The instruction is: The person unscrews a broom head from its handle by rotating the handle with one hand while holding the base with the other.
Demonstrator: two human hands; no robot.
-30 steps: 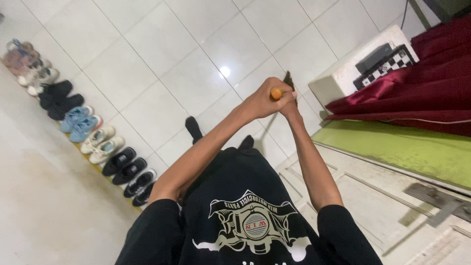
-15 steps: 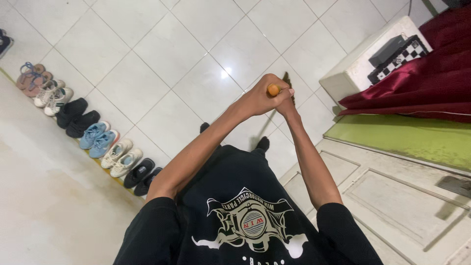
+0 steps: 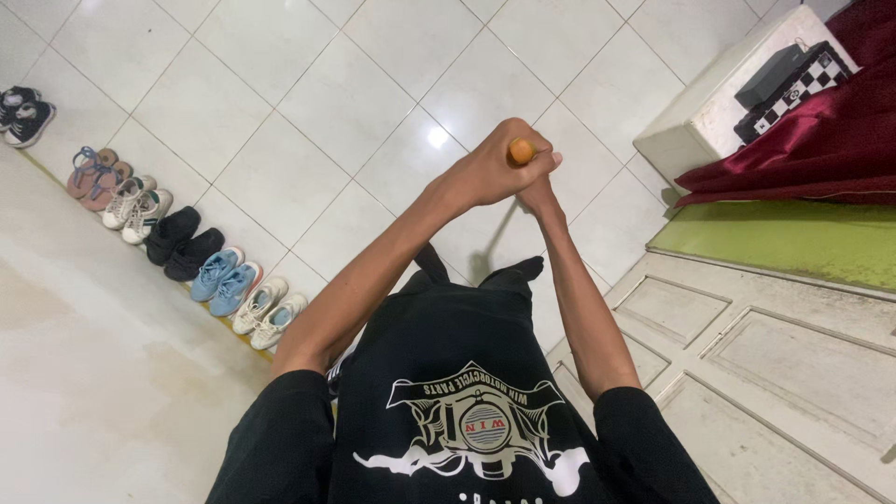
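Observation:
Both my hands grip the top of a long stick with an orange end (image 3: pixel 521 150), held out in front of my chest over the white tiled floor (image 3: pixel 308 103). My left hand (image 3: pixel 493 173) wraps the very top, just under the orange tip. My right hand (image 3: pixel 539 196) holds the stick right below it, touching the left. A thin stretch of the stick (image 3: pixel 499 233) runs down towards my feet in black socks (image 3: pixel 521 272). Its lower end is hidden behind my hands and arms.
A row of several pairs of shoes (image 3: pixel 201 266) lines the wall at the left. At the top right stand a white box (image 3: pixel 709 117) bearing a chequered board (image 3: pixel 803 84), a dark red cloth (image 3: pixel 821 149) and a green mat (image 3: pixel 784 238). A white panelled door (image 3: pixel 775 373) fills the lower right.
The dark brush end seen beyond my hands earlier is now out of sight. My hands have shifted slightly up and my feet have drawn closer under me; the view has moved along the shoes.

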